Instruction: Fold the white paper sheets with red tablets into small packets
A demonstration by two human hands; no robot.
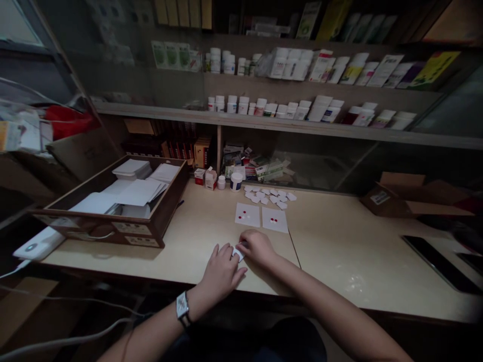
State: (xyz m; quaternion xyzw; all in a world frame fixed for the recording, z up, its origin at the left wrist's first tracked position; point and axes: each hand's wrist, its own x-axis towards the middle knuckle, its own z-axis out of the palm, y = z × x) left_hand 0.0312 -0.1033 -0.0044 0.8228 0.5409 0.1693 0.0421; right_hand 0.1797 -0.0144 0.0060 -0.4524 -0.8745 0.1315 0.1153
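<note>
A small folded white paper packet (238,253) lies between my hands near the table's front edge. My right hand (258,246) is closed, its bent fingers gripping the packet's right side. From the left, the fingers of my left hand (222,270) hold the packet down, with the thumb apart; the fingertips partly cover it. Beyond them lie two flat paper squares, a left one (253,219) and a right one (279,225), each with a few red and white pills. Several folded paper packets (269,195) are gathered behind the squares.
A wooden drawer (157,234) with white paper stacks stands at left, beside a white power bank (39,245). Small boxes (210,179) and a white jar (236,181) stand at the back. Medicine shelves (256,118) rise behind. At right are a phone (439,261) and an opened carton (385,201).
</note>
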